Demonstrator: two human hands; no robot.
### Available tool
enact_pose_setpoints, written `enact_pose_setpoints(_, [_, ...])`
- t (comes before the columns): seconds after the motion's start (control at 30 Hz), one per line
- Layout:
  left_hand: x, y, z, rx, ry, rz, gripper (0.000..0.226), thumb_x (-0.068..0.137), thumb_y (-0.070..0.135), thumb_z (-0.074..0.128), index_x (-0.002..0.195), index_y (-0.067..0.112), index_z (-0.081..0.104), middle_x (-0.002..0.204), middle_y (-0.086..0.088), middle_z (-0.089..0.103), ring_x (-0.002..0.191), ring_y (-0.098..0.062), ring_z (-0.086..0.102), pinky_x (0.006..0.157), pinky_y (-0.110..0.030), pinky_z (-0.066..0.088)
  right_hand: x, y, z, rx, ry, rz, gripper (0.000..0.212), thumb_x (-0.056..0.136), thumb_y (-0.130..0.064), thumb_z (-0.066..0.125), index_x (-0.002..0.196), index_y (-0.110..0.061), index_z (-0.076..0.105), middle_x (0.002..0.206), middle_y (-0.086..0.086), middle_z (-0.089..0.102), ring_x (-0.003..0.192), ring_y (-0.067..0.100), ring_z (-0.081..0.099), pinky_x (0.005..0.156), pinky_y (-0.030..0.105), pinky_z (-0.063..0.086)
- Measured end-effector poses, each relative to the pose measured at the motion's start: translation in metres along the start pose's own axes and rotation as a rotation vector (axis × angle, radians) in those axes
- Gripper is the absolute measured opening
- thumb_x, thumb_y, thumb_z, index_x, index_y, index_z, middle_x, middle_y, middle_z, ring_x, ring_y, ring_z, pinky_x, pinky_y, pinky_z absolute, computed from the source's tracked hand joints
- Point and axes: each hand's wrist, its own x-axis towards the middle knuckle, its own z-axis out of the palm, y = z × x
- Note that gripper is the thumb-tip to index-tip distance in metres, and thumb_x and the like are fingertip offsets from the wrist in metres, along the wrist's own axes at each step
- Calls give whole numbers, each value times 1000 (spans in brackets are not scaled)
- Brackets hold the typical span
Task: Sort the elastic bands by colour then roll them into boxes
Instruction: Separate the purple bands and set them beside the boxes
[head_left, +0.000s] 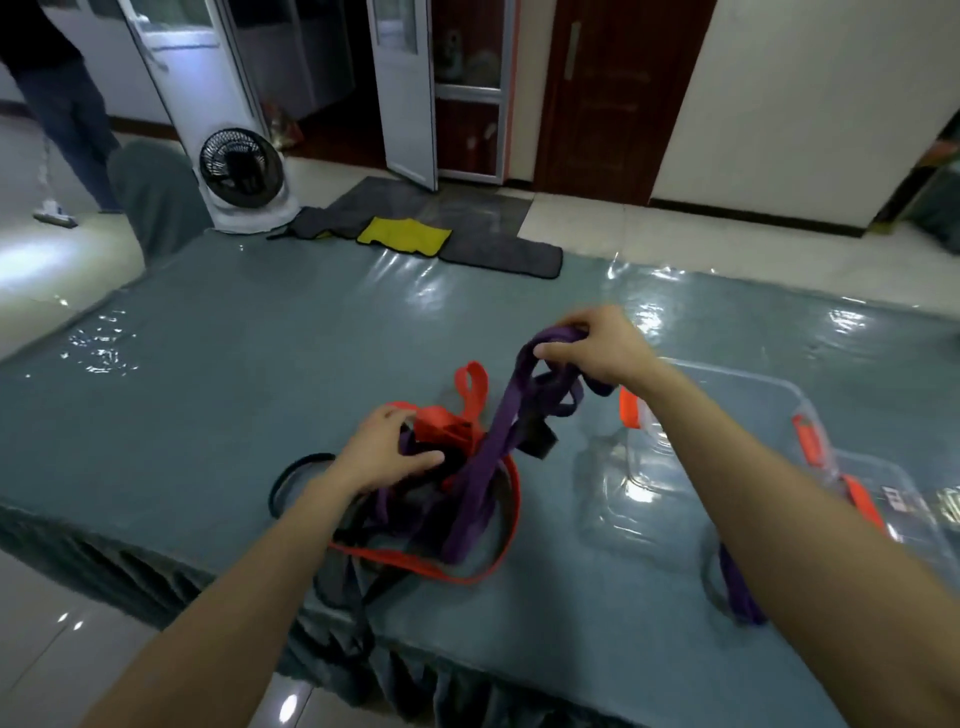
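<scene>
The heap of bands (441, 499), purple, orange and black all tangled, lies near the front edge of the table (234, 338). The right hand (597, 348) grips a purple band (498, 415) and holds it up above the heap, while the left hand (384, 452) curls its fingers into the tangle and pins it down. I'd say the sorting has only started; next, that purple one must be pulled free of the orange band (470, 387). To the right stand two clear boxes (753, 395); the farther looks empty, and the nearer's contents I can't make out. Another purple strip (740, 592) lies beside them.
</scene>
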Motion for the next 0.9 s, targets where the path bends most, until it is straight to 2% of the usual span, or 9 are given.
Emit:
enact_pose_setpoints(0.13, [-11,50,50,-37,45,164,108,69,89,78,154,27,54,156,0,58,153,-27,44,128,-51,33,-5,-1,-17,85,-16,7,26,85,-48,90,90,-24,82,67,-11,72,56,-1,62,54,11,46])
enact_pose_setpoints(0.2, [-10,67,61,-118,31,194,86,78,71,85,147,27,58,136,2,73,132,-23,65,113,-46,50,-3,-11,-36,145,41,-26,26,88,-47,88,95,-23,82,66,-13,69,55,-3,60,52,9,44])
enact_pose_setpoints(0.3, [9,81,44,-280,167,193,24,93,31,85,108,17,72,96,2,80,98,-26,77,91,-39,59,-1,-32,-65,157,76,-113,27,90,-44,86,108,-24,81,84,-11,76,67,-5,67,59,9,50])
enact_pose_setpoints(0.37, [26,91,7,-372,246,202,15,96,20,84,101,17,70,88,4,76,89,-21,74,81,-28,56,4,-44,-85,171,138,-134,25,92,-42,84,111,-25,79,93,-8,76,72,-7,68,61,9,51])
enact_pose_setpoints(0.5, [49,115,-89,-484,390,277,16,102,6,73,108,13,60,88,-10,71,76,-22,67,73,-34,51,15,-75,-131,276,251,-155,31,91,-37,87,116,-23,76,98,-3,75,67,-4,69,62,10,53])
enact_pose_setpoints(0.6, [55,140,-151,-483,493,340,19,105,5,67,111,17,53,90,-10,73,84,-26,74,76,-41,56,23,-97,-161,370,332,-220,39,90,-37,88,123,-23,74,106,-3,75,83,8,75,72,20,61])
enact_pose_setpoints(0.7, [56,158,-199,-428,521,368,18,104,4,64,115,16,54,93,-15,74,88,-31,75,82,-46,57,24,-104,-178,295,274,-210,48,93,-39,84,135,-24,69,111,0,74,92,18,77,83,30,65])
enact_pose_setpoints(0.8, [54,165,-229,-349,584,440,22,103,4,62,111,23,56,91,-5,64,86,-27,59,82,-44,48,20,-101,-188,384,307,-255,41,92,-37,86,131,-33,72,105,-1,76,85,12,79,75,23,63])
enact_pose_setpoints(0.9, [54,175,-237,-189,498,479,13,108,8,58,113,20,54,97,-3,60,95,-30,60,83,-44,46,21,-90,-181,270,223,-199,23,95,-34,83,117,-31,77,82,-5,79,70,11,77,67,29,63])
